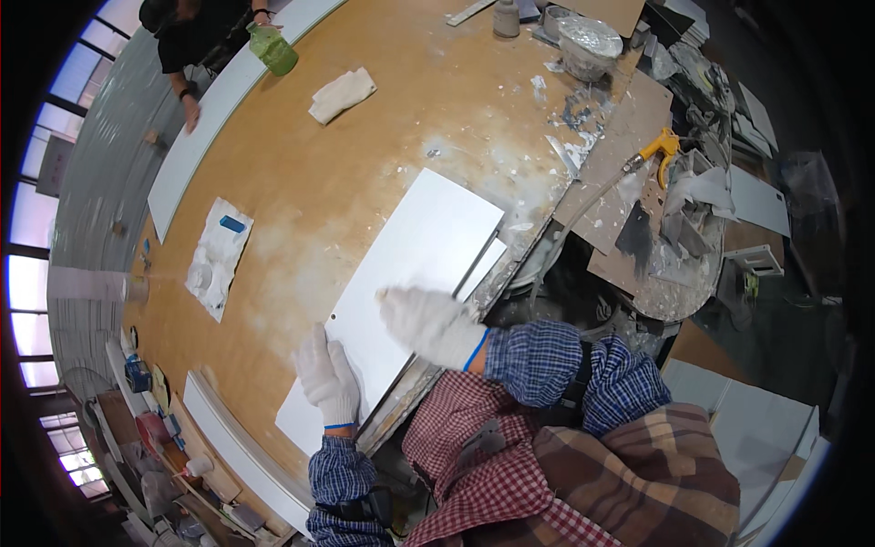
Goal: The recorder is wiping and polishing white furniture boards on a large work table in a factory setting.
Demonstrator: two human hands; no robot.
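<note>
A white flat panel [436,223] lies at the table's near edge, with a small dark hole by its left side. Part of another white panel [485,268] sticks out from under its right side. My left hand [328,381], in a white knit glove, rests flat at the panel's left edge, fingers stretched and thumb a little apart. Over the panel's middle is my right hand [430,325], gloved the same way and slightly blurred. Its fingers are closed together, with a small tan spot at the tip; what they hold, if anything, I cannot make out.
A folded cloth [343,95] and a white sheet [217,264] bearing a blue block [231,223] lie on the table [292,214]. Far left, a person handles a long white board [196,150] near a green jug [273,50]. A yellow air gun [663,146] lies right.
</note>
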